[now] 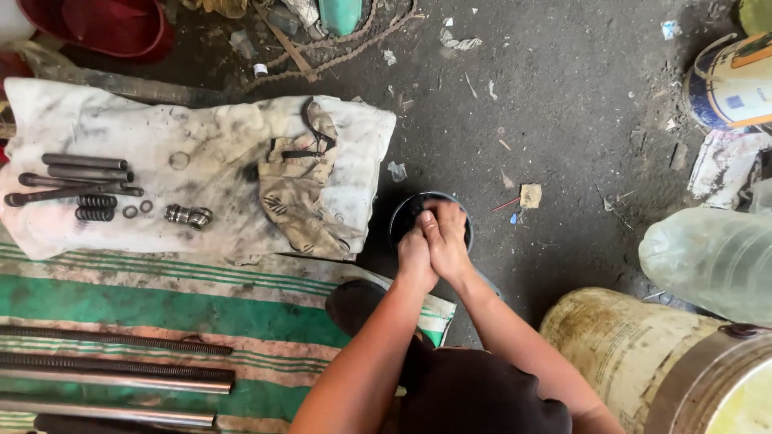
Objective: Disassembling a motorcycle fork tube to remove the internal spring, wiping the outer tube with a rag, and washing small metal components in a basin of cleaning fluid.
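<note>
A dark, stained concrete floor (563, 120) fills most of the view and lies open between the cloth at left and the containers at right, littered only with small scraps. A green-and-white striped woven mat (161, 301) covers the lower left, its right edge ending just beside the person's knee, and long grey metal tubes and coiled springs (112, 374) lie along it, running off the left edge. Above it a soiled white cloth (161, 177) spreads toward the middle, its right edge stopping just short of the bowl; on it sit short dark steel rods (76, 173), small springs and rings. A dirty cream plastic bucket (627, 345) and a clear plastic jug (712, 257) crowd the lower right, well apart from the hands. Between cloth and bucket stands a small round black bowl (430, 221) on the floor. Over it the left hand (416, 257) and right hand (445, 241) press together, both curled closed around a small dark part (418, 209) that is mostly hidden by the fingers; what it is I cannot tell.
</note>
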